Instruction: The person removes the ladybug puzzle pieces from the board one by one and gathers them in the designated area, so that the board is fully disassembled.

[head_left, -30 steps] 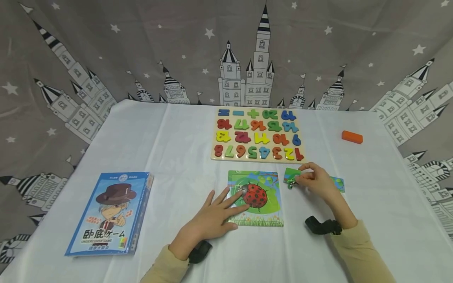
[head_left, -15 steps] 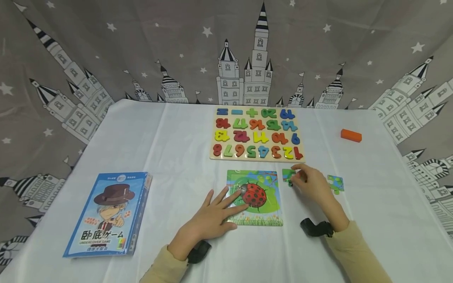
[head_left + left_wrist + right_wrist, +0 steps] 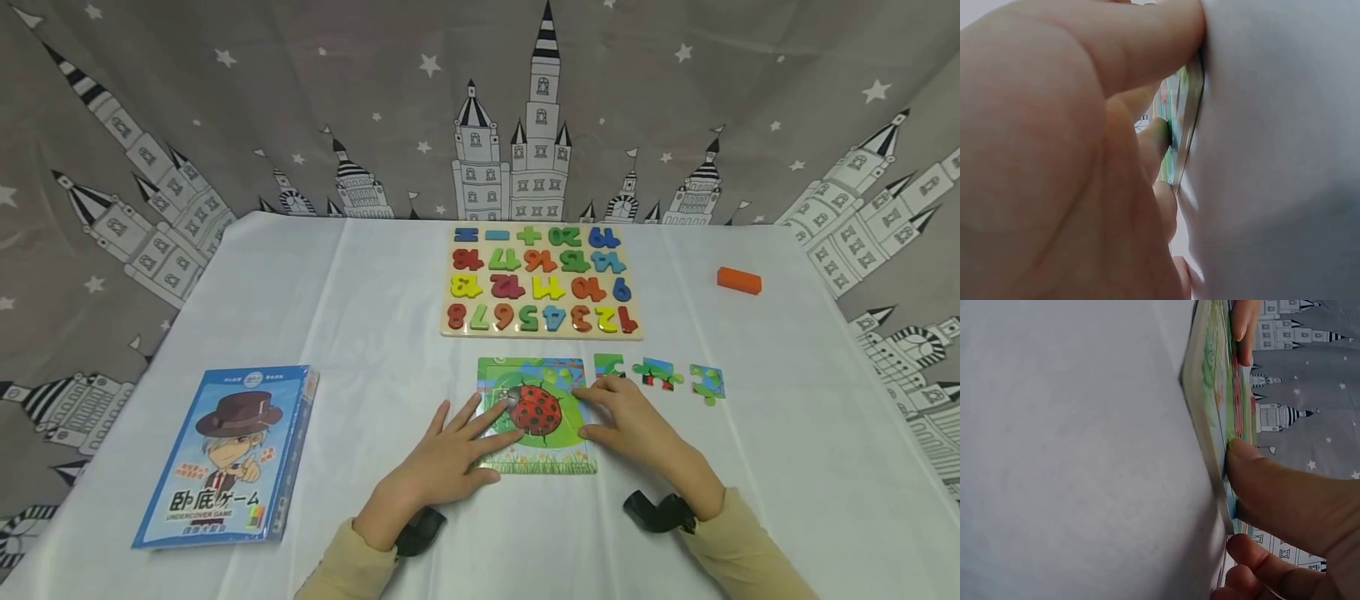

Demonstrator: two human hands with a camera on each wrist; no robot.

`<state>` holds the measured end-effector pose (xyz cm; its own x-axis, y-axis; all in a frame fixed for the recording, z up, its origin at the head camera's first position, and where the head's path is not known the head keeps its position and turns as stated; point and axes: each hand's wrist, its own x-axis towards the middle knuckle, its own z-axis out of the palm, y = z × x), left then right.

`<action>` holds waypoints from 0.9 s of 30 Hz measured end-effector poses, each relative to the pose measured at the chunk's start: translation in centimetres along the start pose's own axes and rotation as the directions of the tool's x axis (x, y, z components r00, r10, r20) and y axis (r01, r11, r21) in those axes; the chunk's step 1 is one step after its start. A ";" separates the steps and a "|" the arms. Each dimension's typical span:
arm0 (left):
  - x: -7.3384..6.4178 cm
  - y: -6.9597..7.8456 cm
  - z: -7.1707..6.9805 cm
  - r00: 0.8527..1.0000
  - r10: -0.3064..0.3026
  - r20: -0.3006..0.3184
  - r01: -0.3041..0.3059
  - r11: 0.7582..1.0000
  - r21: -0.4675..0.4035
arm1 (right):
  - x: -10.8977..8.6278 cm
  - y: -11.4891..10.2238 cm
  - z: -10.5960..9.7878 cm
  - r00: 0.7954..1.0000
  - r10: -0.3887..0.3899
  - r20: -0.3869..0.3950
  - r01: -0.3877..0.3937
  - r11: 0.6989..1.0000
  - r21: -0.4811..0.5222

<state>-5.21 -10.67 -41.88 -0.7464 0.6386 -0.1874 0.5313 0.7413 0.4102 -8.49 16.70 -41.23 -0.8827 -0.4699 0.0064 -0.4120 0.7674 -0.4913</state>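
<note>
A square ladybug jigsaw puzzle [image 3: 537, 408] lies on the white table. My left hand [image 3: 438, 458] rests with spread fingers on its left part, fingertips near the ladybug's head. At the right edge is my right hand [image 3: 637, 425], thumb and index fingertips apart on the puzzle's surface. The right wrist view shows the right thumb [image 3: 1247, 459] touching the picture side, with other fingertips bent near the corner. Just beyond that hand lie loose puzzle pieces: a green one [image 3: 608, 364], one with red and black [image 3: 657, 372] and a blue-green one [image 3: 707, 382].
Behind the puzzle lies a wooden number board [image 3: 542, 328] with colourful numerals. A blue game box [image 3: 240, 458] sits at the left, and an orange block [image 3: 738, 280] at the far right. A grey castle-print cloth [image 3: 300, 83] hangs behind the table.
My right hand has moved left and toward me, from the loose pieces to the puzzle's right edge, uncovering the pieces. The left hand stays on the puzzle.
</note>
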 end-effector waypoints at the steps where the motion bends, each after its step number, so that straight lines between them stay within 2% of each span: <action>1: 0.0 0.0 0.0 1.000 -0.001 0.001 0.001 1.000 -0.001 | 0.0 0.0 0.0 1.000 0.003 0.003 -0.003 1.000 0.001; 6: 0.0 0.0 0.0 1.000 -0.004 0.004 0.005 1.000 -0.009 | 0.2 0.0 0.0 1.000 0.023 0.011 -0.023 0.999 0.023; 13: 0.0 0.0 0.1 0.999 0.024 -0.027 -0.025 0.999 -0.030 | 0.4 -0.2 0.0 1.000 0.029 -0.009 -0.028 0.998 0.050; 18: 0.0 0.0 0.1 1.000 0.015 -0.024 -0.015 1.000 -0.013 | 0.4 -0.6 -0.1 0.999 0.028 -0.017 -0.026 0.996 0.081; 27: 0.0 0.2 0.1 1.000 -0.001 -0.012 0.001 1.000 -0.004 | 0.4 -1.0 -0.2 0.997 0.076 0.010 -0.076 0.989 0.130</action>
<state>-5.08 -10.54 -41.86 -0.7516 0.6355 -0.1768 0.5290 0.7408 0.4139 -8.49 15.85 -40.60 -0.9092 -0.4145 -0.0392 -0.3105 0.7378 -0.5993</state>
